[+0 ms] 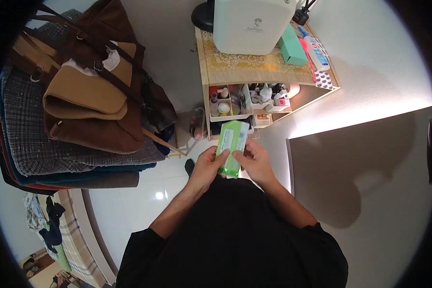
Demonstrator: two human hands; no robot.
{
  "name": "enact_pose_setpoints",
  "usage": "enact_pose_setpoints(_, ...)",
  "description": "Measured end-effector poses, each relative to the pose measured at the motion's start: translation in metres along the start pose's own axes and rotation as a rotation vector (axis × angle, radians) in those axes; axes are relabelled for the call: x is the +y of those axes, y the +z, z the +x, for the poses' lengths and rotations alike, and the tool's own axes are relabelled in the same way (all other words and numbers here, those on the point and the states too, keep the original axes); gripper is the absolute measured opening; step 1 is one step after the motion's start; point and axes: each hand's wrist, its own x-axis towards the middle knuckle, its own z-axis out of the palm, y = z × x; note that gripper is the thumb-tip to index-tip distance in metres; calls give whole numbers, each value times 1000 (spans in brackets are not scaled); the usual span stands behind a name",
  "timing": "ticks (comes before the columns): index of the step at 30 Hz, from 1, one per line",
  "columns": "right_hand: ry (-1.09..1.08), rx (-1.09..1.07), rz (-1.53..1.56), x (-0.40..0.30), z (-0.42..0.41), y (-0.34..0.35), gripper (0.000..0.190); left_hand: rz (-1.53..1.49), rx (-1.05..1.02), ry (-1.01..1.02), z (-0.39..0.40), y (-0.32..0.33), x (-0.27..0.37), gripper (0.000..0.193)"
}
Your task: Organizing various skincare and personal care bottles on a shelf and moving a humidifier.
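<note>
A flat green-and-white plastic packet (232, 144), bearing print, is held upright in front of my body. My left hand (208, 166) grips its lower left side, thumb on the front face. On the lower right side my right hand (256, 161) holds it, thumb also on the front and fingers curled behind. Beyond the packet stands a small wooden shelf unit (237, 73) with a patterned gold cover on top. White plastic organizer bins (234, 117) with bottles and small cosmetic items fill its upper shelf, just past the packet.
On the unit stand a white box-shaped appliance (253, 32), a mint green box (292, 46) and a clear bottle with a blue cap (316, 54). At left, a brown bag (93, 135) hangs over stacked clothes (82, 158). A bed (81, 237) lies at lower left.
</note>
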Motion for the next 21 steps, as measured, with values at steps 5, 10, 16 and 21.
enact_pose_setpoints(5,-229,290,-655,-46,56,-18,40,24,-31,24,-2,-3,-4,28)
enact_pose_setpoints(10,-462,443,-963,-56,138,-42,35,35,-88,0,-4,-13,-15,24)
enact_pose_setpoints(16,-505,414,-1300,-52,185,-49,27,-27,-34,34,-13,-24,-26,22)
enact_pose_setpoints(21,-680,343,-1344,-35,200,-44,29,-68,23,41,-20,-37,-38,21)
